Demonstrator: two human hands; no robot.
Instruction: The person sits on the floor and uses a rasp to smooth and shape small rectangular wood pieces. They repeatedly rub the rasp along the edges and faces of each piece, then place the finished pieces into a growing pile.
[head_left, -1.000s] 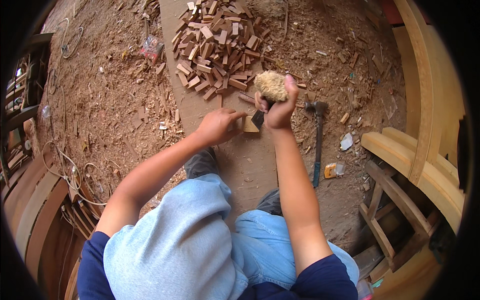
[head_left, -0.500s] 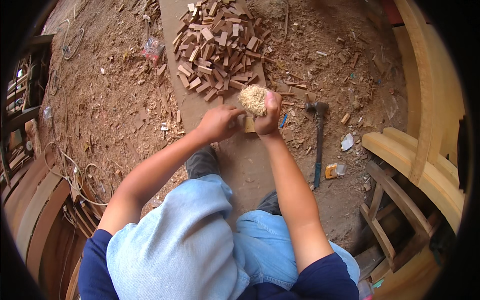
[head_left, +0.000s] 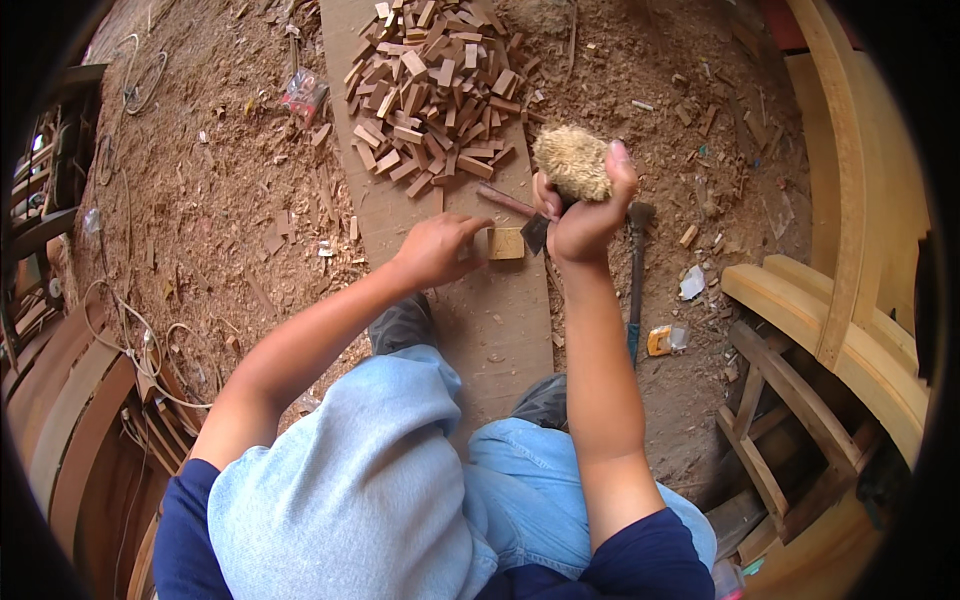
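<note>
Mid-frame, my right fingers [head_left: 546, 197] grasp a frayed-topped tool [head_left: 570, 160]; whether my left fingers [head_left: 464, 231] grip the wood block [head_left: 508, 243], I can't tell.

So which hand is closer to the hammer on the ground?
Right: the right hand is just left of the hammer; the left hand is farther left, beside the pale wood block.
</note>
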